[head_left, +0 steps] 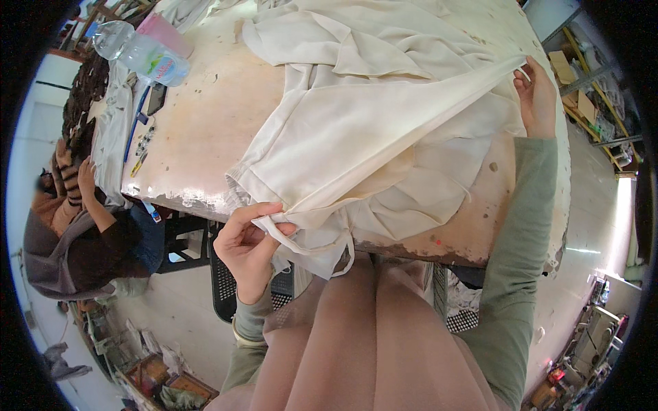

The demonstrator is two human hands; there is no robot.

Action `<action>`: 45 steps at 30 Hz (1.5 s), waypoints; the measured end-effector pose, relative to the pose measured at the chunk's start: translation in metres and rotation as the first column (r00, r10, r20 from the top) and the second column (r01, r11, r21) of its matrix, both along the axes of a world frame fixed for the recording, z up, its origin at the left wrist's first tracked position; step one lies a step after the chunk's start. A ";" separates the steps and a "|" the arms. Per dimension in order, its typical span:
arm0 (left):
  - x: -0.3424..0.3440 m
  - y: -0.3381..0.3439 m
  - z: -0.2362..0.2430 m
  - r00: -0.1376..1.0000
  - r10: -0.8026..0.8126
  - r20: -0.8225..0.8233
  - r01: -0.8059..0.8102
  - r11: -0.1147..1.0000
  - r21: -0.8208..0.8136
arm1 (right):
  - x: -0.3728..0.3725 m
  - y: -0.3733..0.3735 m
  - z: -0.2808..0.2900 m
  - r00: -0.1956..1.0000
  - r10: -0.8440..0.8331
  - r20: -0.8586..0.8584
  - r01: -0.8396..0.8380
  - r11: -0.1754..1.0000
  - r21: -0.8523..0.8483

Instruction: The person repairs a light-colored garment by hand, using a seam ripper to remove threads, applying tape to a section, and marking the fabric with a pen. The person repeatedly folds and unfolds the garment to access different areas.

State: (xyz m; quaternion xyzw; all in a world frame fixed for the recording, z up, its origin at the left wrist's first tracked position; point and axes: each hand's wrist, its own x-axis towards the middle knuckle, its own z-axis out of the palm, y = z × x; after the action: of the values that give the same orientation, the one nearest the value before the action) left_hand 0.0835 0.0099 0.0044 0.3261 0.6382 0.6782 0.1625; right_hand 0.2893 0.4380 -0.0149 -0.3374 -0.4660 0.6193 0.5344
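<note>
A cream cloth garment (356, 130) with a gathered waistband lies across the table's near edge. Its long edge is stretched taut between my two hands. My left hand (250, 243) pinches the waistband end between thumb and fingers, and a narrow band of cloth loops down below it. At the far right, my right hand (537, 96) is closed on the other end of the same edge, raised slightly over the table. Loose folds hang under the stretched edge toward my lap.
More cream garments (411, 34) are heaped behind. A water bottle (147, 58), a pink container (164, 34), a blue pen (135, 123) and a dark phone (157, 98) sit at the table's left. Another person (89, 233) works at the left. Shelving (596, 89) stands at the right.
</note>
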 end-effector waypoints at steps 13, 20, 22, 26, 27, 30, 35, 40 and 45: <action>-0.039 -0.031 0.006 0.556 0.495 -0.668 -0.437 0.857 0.272 | -0.050 -0.065 0.019 0.826 0.495 0.269 -0.497 0.865 -0.065; -0.045 -0.054 0.002 0.754 0.584 -0.300 -0.558 0.811 0.175 | -0.107 -0.117 0.040 0.802 0.570 -0.177 -0.592 0.797 -0.118; -0.047 -0.058 -0.001 0.680 0.545 -0.490 -0.515 0.831 0.210 | -0.108 -0.111 0.050 0.856 0.480 -0.194 -0.481 0.876 0.046; -0.044 -0.066 -0.008 0.755 0.408 -0.513 -0.390 0.909 0.147 | -0.093 -0.101 0.037 0.703 0.587 0.401 -0.629 0.777 -0.034; -0.043 -0.067 -0.010 0.772 0.376 -0.513 -0.362 0.923 0.132 | -0.091 -0.101 0.025 0.667 0.626 0.405 -0.666 0.744 -0.052; -0.042 -0.067 -0.017 0.816 0.392 -0.424 -0.377 0.918 0.124 | -0.093 -0.108 -0.015 0.628 0.633 0.454 -0.668 0.737 -0.104; -0.046 -0.070 -0.021 0.775 0.485 -0.405 -0.468 0.871 0.148 | -0.093 -0.107 -0.036 0.809 0.418 0.413 -0.492 0.866 0.089; -0.035 -0.074 -0.022 0.707 0.372 -0.602 -0.429 0.902 0.053 | -0.052 -0.090 0.000 0.958 0.268 0.106 -0.285 0.932 0.223; -0.009 -0.063 -0.035 0.738 -0.071 -0.671 -0.127 0.962 -0.242 | -0.011 -0.066 -0.005 0.965 0.126 0.231 -0.170 0.969 0.178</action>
State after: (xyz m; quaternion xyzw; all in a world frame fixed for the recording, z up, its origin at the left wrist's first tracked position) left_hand 0.0740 -0.0534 -0.0304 0.5139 0.7452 0.4224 -0.0467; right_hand 0.2785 0.3718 -0.0195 -0.3127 -0.6045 0.5679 0.4628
